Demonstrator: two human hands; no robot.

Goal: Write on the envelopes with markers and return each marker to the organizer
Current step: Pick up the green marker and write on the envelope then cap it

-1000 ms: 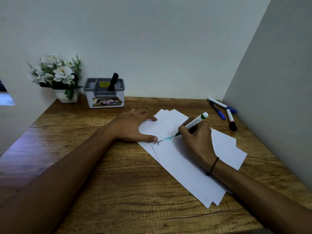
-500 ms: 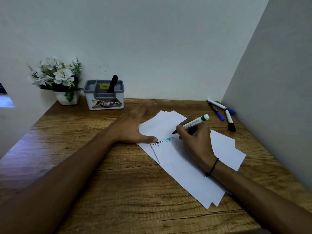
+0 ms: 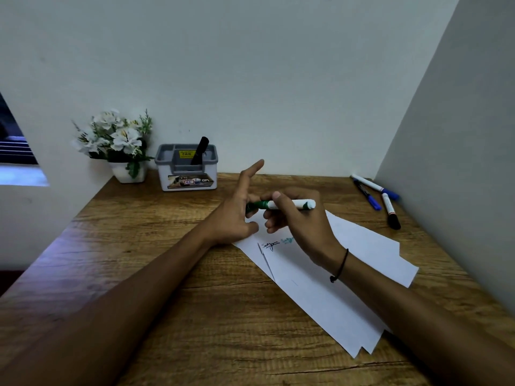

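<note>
Though dim, white-walled corner [image 3: 391,112], wooden desk [image 3: 223,316], envelopes [image 3: 348,288]; green marker [image 3: 292,204] in right grip [image 3: 301,227], cap [image 3: 252,207] in left grip [image 3: 237,215].

A wooden desk [image 3: 195,316] filled the nook, grain running side to side, a thin dark line crossing its near part. Behind the far edge rose a pale, bare back wall [image 3: 250,79]. A grey right wall [image 3: 459,135] closed in along the right edge and met the back wall at the far right corner. Past the left edge stood a white left wall [image 3: 55,213], and in it a window [image 3: 14,151], dark slats above a bluish glowing sill. That cool light caught the desk's left edge. At the far left corner sat a white pot [image 3: 128,172] of white flowers [image 3: 114,135].
</note>
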